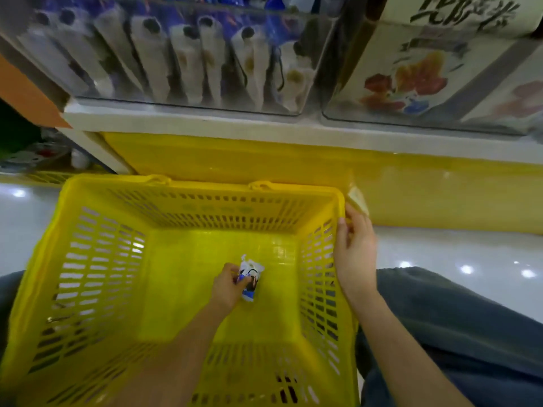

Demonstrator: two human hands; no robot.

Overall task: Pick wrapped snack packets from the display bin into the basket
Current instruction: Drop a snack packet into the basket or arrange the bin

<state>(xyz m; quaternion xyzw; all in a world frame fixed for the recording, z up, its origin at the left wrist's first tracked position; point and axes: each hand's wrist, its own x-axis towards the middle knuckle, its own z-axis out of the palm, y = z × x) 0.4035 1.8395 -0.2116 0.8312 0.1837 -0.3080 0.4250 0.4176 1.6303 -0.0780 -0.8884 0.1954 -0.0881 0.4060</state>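
- The left hand [227, 289] reaches down inside the yellow basket [205, 184], fingers curled round a white and blue snack packet [250, 274] close to the middle of the basket's floor.
- The right hand [357, 251] is at the basket's right rim near the far corner, thumb over the rim.
- A blurred pale packet [358, 198] shows just above its fingertips; I cannot tell whether the hand pinches it or grips the rim.
- Beyond the basket and higher up, the clear display bin [164, 60] holds a row of upright wrapped packets.
- A second bin [426, 83] with larger printed bags sits beyond the basket's far right corner.
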